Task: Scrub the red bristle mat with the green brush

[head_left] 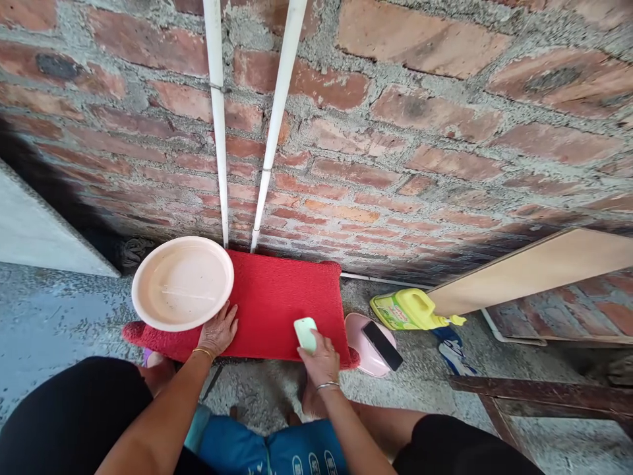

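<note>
A red mat or thick cloth (281,297) lies spread over a low surface by the wall. My right hand (321,361) grips a pale green bar of soap (305,334) over the mat's right part; the bar's far end sticks out past my fingers. On the mat's left side my left hand (220,332) rests with fingers stretched out, close against the rim of a pale pink basin (143,307). The basin stands on the mat's left end and appears to hold shallow water.
Right of the mat, a black phone (382,346) lies across a pink plastic dish (363,359). A yellow detergent jug (403,308) lies tipped near a leaning board (534,270). Two white pipes (220,132) run down the brick wall (420,132). A dark wooden frame (544,396) stands right.
</note>
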Demonstrator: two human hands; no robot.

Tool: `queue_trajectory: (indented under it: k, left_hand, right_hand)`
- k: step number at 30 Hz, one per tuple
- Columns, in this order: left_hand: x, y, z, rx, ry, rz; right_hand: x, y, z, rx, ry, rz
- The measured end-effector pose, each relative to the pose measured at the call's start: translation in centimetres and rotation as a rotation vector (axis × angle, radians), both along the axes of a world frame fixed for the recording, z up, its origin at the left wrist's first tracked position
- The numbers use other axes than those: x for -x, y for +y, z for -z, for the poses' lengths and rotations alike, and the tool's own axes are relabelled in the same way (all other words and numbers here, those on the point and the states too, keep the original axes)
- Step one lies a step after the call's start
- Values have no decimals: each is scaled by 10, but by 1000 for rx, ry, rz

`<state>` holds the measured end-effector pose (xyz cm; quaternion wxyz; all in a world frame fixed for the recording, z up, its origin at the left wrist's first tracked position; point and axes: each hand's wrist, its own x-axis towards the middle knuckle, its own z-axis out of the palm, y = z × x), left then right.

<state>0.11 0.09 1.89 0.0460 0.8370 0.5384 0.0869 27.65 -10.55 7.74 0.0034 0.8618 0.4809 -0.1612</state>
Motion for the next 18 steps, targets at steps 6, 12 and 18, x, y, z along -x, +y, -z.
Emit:
queue_trajectory:
  k: [6,12,18]
  left_hand:
    - [1,0,2,-3,-26,-2]
    - [1,1,-4,-4,-1,5]
    - [0,1,-5,-20,21,5]
  right_hand:
    - [-82,-28,-12,65,-90,458]
    - [5,-10,-8,-135,185,97]
    - [65,-6,-4,38,180,-344]
